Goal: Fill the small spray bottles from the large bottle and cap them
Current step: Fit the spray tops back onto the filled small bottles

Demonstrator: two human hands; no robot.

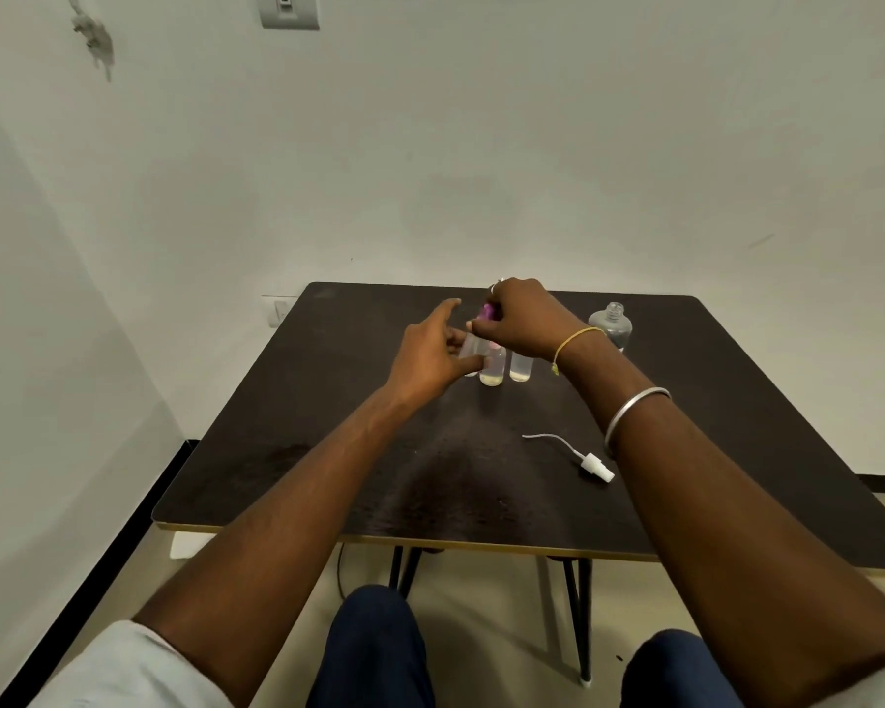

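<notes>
Capping seems under way: the left hand (430, 356) grips one small spray bottle (470, 352) while the right hand (519, 319) pinches a purple cap (486, 313) at its top; two neighbouring bottles (521, 367) hold liquid, the large bottle (611, 325) stands open, and a white pump (597, 465) lies unfitted

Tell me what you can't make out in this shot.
Head view:
- fill level of the held small bottle, hidden by the left hand
- whether the purple cap is seated; the right hand covers it
- liquid level in the large bottle, too small to read
</notes>
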